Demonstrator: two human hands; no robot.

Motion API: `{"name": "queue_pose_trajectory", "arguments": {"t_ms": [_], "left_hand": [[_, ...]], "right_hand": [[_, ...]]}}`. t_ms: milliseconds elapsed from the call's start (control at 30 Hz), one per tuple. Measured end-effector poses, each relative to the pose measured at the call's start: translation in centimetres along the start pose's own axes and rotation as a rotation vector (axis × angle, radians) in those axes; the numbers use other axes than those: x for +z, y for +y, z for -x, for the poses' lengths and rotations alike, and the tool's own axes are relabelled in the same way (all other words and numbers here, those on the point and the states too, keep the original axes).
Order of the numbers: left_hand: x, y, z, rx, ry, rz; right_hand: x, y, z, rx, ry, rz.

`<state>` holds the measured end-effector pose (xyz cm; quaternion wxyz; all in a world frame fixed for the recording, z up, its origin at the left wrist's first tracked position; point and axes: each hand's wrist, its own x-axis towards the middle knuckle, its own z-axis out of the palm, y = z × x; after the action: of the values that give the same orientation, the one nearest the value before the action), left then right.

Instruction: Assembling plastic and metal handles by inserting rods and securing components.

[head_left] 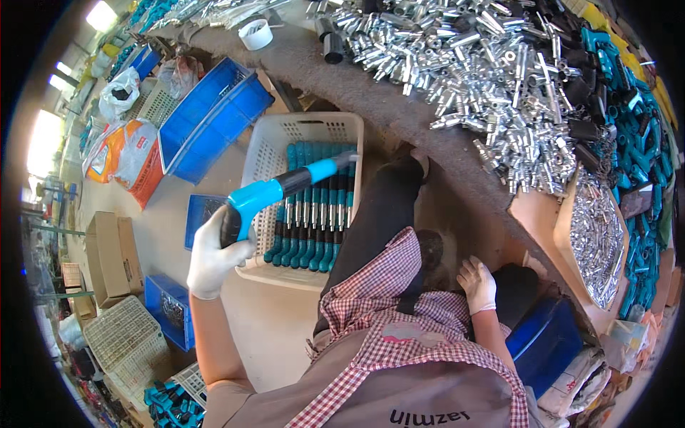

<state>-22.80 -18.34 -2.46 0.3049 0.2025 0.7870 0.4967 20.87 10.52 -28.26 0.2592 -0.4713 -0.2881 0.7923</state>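
Observation:
My left hand [220, 255], in a white glove, is closed round the black grip of a teal pistol-grip tool [258, 198]. The tool has a black collar and a long teal neck, which slants up to the right over a white plastic crate [301, 123]. Inside the crate, several similar teal and black tools [308, 227] with silvery middle sections lie side by side in a row. My right hand [478, 285], also gloved in white, holds nothing. Its fingers are loosely stretched out beside my right knee.
A brown-covered bench [428, 107] bears a heap of silvery metal parts [499, 93], with teal housings [638, 157] at its right. Blue bins [214, 118], a cardboard box [110, 260] and a pale basket [128, 342] stand at my left. Another blue bin [546, 342] is at my right.

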Motion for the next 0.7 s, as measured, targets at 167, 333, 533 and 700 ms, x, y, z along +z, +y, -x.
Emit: {"name": "queue_pose_trajectory", "arguments": {"t_ms": [167,333,533,700], "left_hand": [[-0.6,-7.5,-5.7,-0.217,0.021,-0.144],[-1.6,-15.6,-16.7,-0.219,-0.03,-0.457],[2.1,-23.4,-34.0,-0.411,-0.065,-1.094],[2.8,-35.7,-44.5,-0.317,0.016,-1.196]], "right_hand": [[5.1,-0.4,-0.3,0.061,0.115,0.152],[4.1,0.9,-1.3,0.059,0.181,0.185],[-3.2,5.6,-3.4,0.16,0.342,0.183],[-5.6,7.0,-3.5,-0.31,0.174,1.313]]}}
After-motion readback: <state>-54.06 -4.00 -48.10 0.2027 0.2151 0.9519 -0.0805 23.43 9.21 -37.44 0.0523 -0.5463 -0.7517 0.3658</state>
